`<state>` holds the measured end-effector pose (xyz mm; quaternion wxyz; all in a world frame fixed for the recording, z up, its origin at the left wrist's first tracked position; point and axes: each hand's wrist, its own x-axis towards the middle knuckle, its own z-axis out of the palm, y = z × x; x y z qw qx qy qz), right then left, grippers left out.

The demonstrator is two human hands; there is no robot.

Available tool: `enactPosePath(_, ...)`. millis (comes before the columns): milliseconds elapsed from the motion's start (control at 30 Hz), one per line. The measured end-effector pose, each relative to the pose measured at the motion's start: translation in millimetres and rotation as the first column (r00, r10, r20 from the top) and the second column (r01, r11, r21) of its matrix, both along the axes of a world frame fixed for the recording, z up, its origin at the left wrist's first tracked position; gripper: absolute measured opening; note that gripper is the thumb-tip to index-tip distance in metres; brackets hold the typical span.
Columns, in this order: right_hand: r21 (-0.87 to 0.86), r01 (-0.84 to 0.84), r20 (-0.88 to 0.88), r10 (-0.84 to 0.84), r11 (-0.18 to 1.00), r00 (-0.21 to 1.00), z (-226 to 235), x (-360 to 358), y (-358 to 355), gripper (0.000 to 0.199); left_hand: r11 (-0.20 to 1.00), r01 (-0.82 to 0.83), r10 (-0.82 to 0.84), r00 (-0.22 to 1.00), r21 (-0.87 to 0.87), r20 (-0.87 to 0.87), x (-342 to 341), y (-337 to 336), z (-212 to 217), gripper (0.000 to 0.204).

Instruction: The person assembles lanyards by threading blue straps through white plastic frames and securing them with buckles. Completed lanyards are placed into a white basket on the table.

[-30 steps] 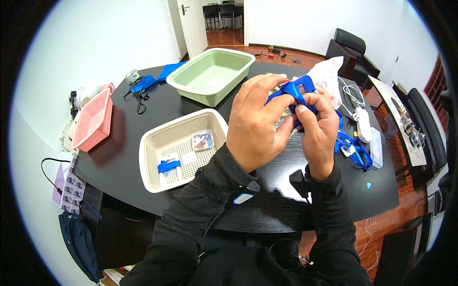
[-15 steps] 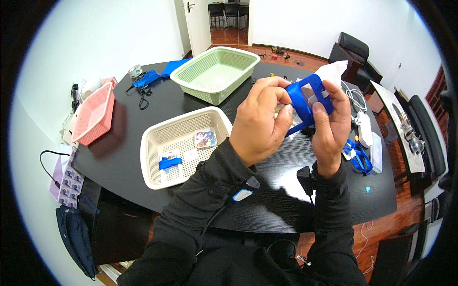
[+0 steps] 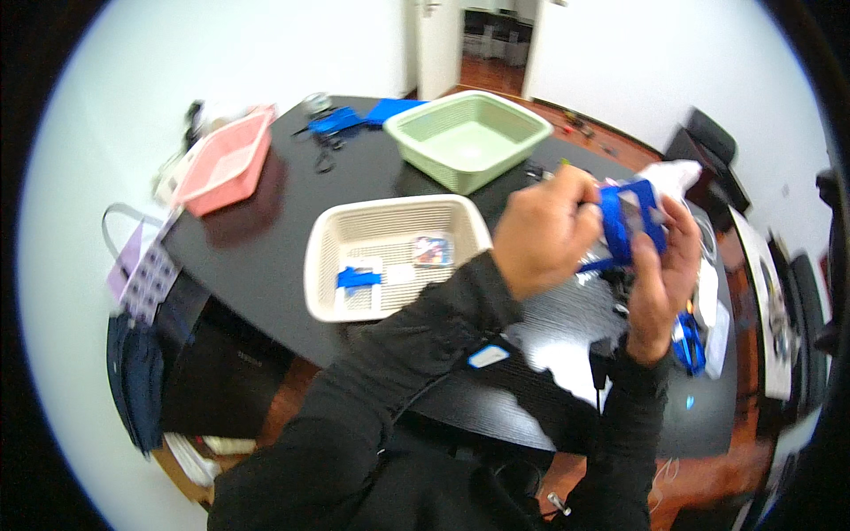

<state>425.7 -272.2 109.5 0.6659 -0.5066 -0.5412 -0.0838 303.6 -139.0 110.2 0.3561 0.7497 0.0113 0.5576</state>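
Above the right side of the table, my two hands hold a blue lanyard with a badge holder (image 3: pixel 630 217); motion blurs its details. My left hand (image 3: pixel 547 232) has its fingers curled closed at the left side of the blue strap. My right hand (image 3: pixel 662 281) grips the holder from the right, thumb across its front. A strip of blue hangs below, between the hands. Left of my left hand, the cream basket (image 3: pixel 320 257) contains a badge wrapped in blue strap (image 3: pixel 359 279) and a small clear box with a colourful picture (image 3: pixel 432 251).
Behind the cream basket stands a green basket (image 3: pixel 421 146); a pink basket (image 3: pixel 226 168) sits at the far left. Blue cloth and cables (image 3: pixel 335 121) lie at the back. At the right are a white plastic bag (image 3: pixel 675 177), another blue lanyard (image 3: pixel 688 343) and a clear case (image 3: pixel 719 341).
The head view has turned, shifting the table and baskets. My hands still hold the blue lanyard with the holder, now turned slightly and its window less distinct through blur.
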Motion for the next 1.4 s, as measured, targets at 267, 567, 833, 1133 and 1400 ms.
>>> enactPosePath(267,-0.013,-0.102,-0.242,0.095,0.995,0.965,-12.3,23.2,8.5,0.044,0.964,-0.175,0.141,0.975,0.202,0.173,-9.0,-3.5,13.5,0.028)
enactPosePath(567,-0.598,-0.236,-0.243,0.107,0.766,0.964,-16.4,-7.6,72.5,0.048,0.961,0.047,-0.148,0.921,0.274,0.361,-44.2,-59.1,28.7,0.018)
enactPosePath(833,-0.887,-0.378,-0.211,0.495,0.264,0.843,14.0,-104.2,165.8,0.041,0.883,0.317,-0.384,0.912,0.346,0.142,-71.0,-64.4,32.0,0.03)
enactPosePath(1133,-0.904,-0.418,-0.328,0.485,0.087,0.811,-17.4,-163.2,214.2,0.043,0.974,-0.032,-0.098,0.836,0.226,0.54,-47.9,-78.0,34.5,0.026)
enactPosePath(1400,-0.995,0.01,0.089,0.828,0.101,0.554,-34.2,-161.1,217.5,0.056,0.943,0.168,-0.26,0.911,0.289,0.319,-93.3,-51.2,48.9,0.028)
